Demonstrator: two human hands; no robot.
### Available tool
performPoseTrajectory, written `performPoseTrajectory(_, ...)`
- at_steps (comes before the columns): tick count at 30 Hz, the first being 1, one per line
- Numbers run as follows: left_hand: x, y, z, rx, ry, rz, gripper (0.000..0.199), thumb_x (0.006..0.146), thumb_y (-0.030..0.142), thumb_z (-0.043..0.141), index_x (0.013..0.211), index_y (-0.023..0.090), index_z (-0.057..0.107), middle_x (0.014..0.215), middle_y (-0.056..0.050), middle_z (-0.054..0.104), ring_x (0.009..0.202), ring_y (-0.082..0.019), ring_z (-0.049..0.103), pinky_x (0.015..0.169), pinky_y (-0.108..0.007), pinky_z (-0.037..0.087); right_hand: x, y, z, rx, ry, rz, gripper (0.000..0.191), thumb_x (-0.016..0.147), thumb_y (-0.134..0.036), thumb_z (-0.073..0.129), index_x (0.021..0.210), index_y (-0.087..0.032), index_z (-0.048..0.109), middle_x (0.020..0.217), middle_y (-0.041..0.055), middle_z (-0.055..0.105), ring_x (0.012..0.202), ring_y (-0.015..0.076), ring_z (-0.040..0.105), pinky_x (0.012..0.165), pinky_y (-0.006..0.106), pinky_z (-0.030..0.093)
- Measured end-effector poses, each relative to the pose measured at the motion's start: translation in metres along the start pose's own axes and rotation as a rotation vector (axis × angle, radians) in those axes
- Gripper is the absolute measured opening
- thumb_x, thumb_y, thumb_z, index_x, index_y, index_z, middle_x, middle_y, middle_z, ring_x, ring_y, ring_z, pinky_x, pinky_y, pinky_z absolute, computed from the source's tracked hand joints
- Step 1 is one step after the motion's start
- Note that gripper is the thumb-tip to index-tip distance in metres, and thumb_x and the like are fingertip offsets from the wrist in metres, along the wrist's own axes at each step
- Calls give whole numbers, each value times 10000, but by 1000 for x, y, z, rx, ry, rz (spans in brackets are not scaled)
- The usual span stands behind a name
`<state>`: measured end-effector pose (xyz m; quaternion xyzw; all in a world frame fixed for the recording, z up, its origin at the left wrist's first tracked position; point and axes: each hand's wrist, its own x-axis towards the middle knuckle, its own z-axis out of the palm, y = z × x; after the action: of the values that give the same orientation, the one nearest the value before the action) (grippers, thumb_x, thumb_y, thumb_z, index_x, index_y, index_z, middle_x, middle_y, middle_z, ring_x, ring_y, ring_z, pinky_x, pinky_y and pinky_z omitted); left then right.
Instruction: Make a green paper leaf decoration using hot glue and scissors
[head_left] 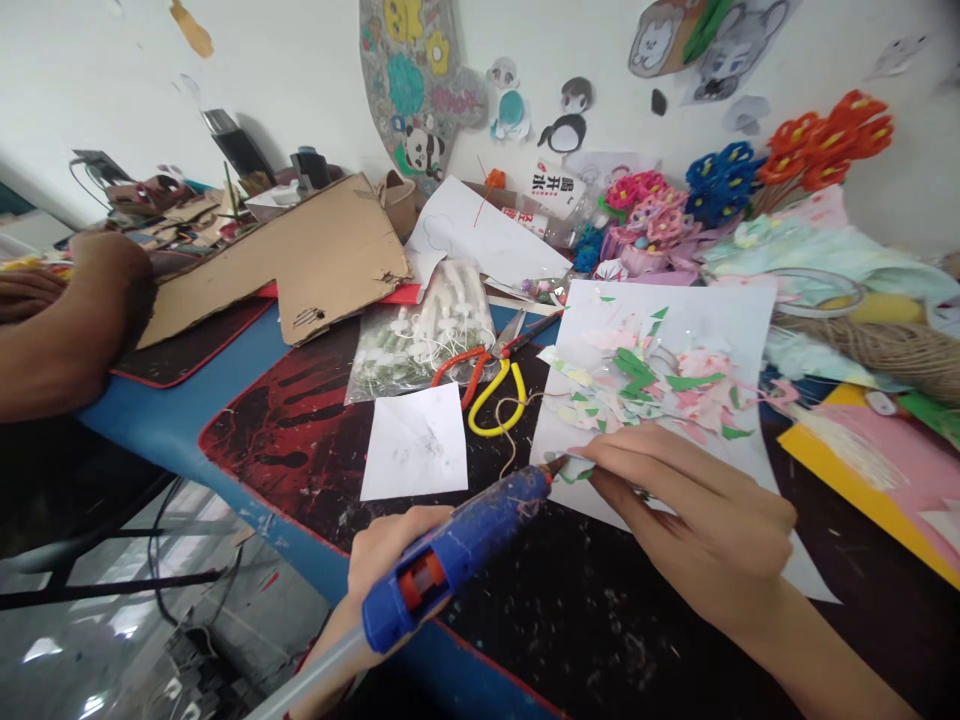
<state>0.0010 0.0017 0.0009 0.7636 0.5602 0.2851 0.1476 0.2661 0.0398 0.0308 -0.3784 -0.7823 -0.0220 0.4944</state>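
Your left hand is curled around a blue glue gun slanting across the black mat's front edge. Your right hand pinches a small paper scrap just beside its nozzle, over the white sheet's near left corner. Scissors lie off the sheet's left edge.

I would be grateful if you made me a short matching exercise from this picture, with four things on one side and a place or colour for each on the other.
Things
1. glue gun
2. scissors
3. cardboard
4. twine

Places or colours
A. beside the other person's arm
B. at the picture's right edge
C. in the left hand
D. yellow and orange-red at one end

Pairs: 1-C, 2-D, 3-A, 4-B
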Motion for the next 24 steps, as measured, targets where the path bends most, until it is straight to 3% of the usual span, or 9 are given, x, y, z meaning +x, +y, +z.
performPoseTrajectory(6, 2, -2, 4, -83, -21, 77, 133, 856, 299, 562, 825, 239, 677, 639, 51, 746, 524, -149, 709, 491, -211, 525, 0, -1, 0, 13, -17, 80, 215, 890, -5, 662, 916, -218, 673, 789, 14, 729, 669, 156, 699, 616, 267, 585)
performPoseTrajectory(12, 3, 0, 2, -66, -38, 69, 154, 856, 335, 561, 817, 243, 678, 648, 27, 759, 552, -169, 726, 505, -234, 541, 0, -1, 0, 21, -16, 98, 214, 895, -16, 656, 908, -228, 681, 780, 9, 735, 660, 155, 707, 608, 258, 590)
performPoseTrajectory(18, 0, -1, -1, -93, -105, 43, 175, 868, 339, 561, 904, 253, 709, 733, 30, 784, 629, -176, 744, 617, -251, 568, 2, -2, -1, 17, -12, 93, 213, 894, -21, 648, 903, -228, 696, 781, 10, 737, 658, 161, 713, 607, 264, 592)
performPoseTrajectory(24, -3, -9, 2, -151, -92, 30, 165, 863, 313, 584, 938, 243, 713, 730, 19, 776, 636, -169, 739, 621, -242, 573, 1, -2, -1, 29, -28, 81, 230, 891, 0, 648, 936, -223, 680, 795, 15, 732, 671, 157, 706, 640, 264, 595)
